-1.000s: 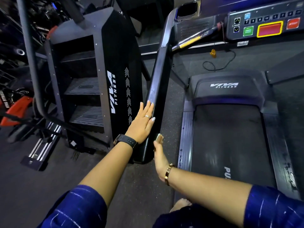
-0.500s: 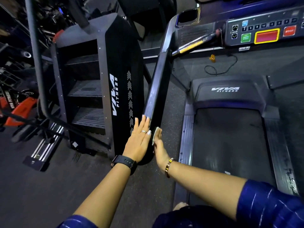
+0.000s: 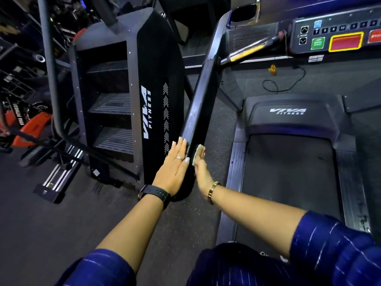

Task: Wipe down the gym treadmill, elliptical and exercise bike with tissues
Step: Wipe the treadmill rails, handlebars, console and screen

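Our left hand (image 3: 175, 169) rests flat on the treadmill handrail (image 3: 201, 104); our right hand (image 3: 203, 173), also flat, presses a tissue (image 3: 196, 152) against it

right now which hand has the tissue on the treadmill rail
The right hand, with the gold bracelet: it presses the white tissue against the rail. The left hand, with the black watch and ring, rests flat on the rail with no tissue.

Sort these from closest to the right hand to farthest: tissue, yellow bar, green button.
1. tissue, pressed under the right hand against the rail.
2. yellow bar, at the rail's far end.
3. green button, on the console beyond.
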